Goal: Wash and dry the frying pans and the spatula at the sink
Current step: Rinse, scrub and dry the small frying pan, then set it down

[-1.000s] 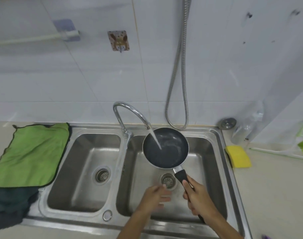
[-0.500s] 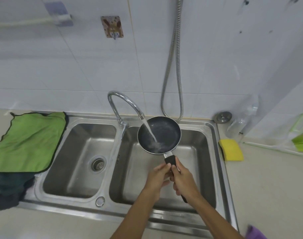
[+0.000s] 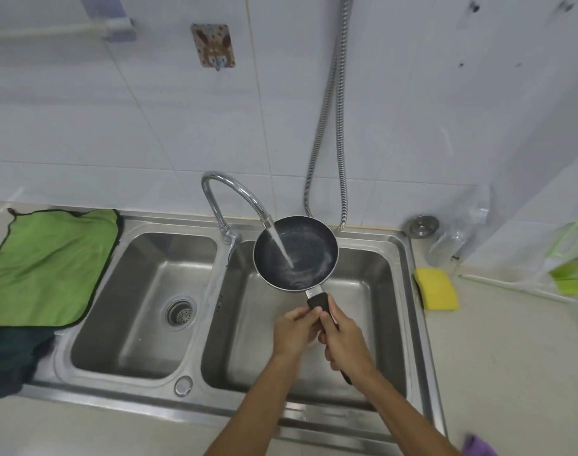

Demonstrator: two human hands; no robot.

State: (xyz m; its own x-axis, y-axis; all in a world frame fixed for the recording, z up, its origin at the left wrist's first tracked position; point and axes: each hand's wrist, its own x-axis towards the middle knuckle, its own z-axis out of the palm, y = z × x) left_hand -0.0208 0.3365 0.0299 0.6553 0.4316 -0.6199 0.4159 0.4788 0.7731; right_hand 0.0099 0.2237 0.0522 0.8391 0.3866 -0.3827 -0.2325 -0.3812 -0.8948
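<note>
A small black frying pan [image 3: 309, 248] hangs over the right basin of the steel double sink [image 3: 409, 291], tilted toward me. Water from the curved faucet [image 3: 235, 195] streams into it and foams on the pan's floor. My right hand [image 3: 345, 337] grips the pan's black handle from the right. My left hand [image 3: 294, 332] closes on the same handle from the left, fingertips just below the metal neck. No spatula or second pan is in sight.
A green cloth [image 3: 47, 264] lies on the counter left of the sink, over a darker cloth [image 3: 8, 360]. A yellow sponge [image 3: 437, 292] sits right of the sink, near a sink plug [image 3: 422, 225], clear bags and a green item [image 3: 569, 278]. A metal hose [image 3: 330, 110] hangs on the tiled wall.
My left hand rose from above the right basin and took hold of the pan handle beside my right hand. The pan stays under the running water.
</note>
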